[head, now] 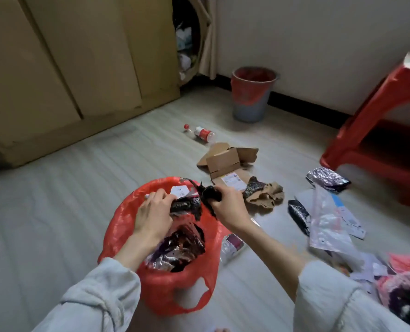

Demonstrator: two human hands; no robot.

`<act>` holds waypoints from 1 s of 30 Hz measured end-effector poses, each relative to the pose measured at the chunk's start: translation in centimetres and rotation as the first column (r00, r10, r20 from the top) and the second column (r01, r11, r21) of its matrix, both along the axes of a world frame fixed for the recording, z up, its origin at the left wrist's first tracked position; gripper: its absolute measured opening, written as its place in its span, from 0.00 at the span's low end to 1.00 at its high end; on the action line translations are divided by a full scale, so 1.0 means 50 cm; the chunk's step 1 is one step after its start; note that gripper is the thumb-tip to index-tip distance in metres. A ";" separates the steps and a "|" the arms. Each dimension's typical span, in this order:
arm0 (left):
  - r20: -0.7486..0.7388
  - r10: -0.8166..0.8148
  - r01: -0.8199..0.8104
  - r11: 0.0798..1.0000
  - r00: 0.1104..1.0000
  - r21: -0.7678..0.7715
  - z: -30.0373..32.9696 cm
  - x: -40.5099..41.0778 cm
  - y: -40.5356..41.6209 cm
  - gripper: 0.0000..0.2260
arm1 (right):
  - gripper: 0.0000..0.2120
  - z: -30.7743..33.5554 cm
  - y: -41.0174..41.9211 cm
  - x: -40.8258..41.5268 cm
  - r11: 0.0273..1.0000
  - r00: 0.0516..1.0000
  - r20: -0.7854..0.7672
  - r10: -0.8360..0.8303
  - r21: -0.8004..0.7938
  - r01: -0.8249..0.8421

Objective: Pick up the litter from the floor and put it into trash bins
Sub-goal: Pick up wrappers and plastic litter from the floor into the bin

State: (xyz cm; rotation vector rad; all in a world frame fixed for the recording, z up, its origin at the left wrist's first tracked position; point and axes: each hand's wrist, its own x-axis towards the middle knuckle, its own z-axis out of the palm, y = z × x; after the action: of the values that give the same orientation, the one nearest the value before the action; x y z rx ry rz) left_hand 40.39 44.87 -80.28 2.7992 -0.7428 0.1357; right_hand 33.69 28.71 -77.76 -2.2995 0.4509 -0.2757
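Hands: two, left hand (154, 213) and right hand (227, 206) both gripping one black crumpled bag (194, 203) over the near bin.
Bins: two, red-lined bin (165, 281) sitting below the hands, grey bin (251, 94) standing by the wall.
Floor litter: one bottle (200, 132), one cardboard box (227, 164) lying apart.

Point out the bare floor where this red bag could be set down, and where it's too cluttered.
Free: the wide floor left of the red bag, up to the cabinet doors. Another bare patch lies between the bottle and the grey bin. Crowded: right of the bag, from the cardboard box through the foil wrappers and clear plastic toward the red stool.
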 end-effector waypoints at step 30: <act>-0.509 -0.015 0.167 0.953 0.861 0.254 0.038 -0.107 -0.002 0.33 | 0.20 -0.019 0.003 -0.203 0.796 0.887 -0.329 0.325 -0.412 -0.444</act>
State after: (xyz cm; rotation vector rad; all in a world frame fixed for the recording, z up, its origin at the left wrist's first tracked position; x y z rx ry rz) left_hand 35.02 44.75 -78.37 2.8476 -0.8062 -0.7569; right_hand 23.55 28.87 -78.70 -2.8629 0.0047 0.1240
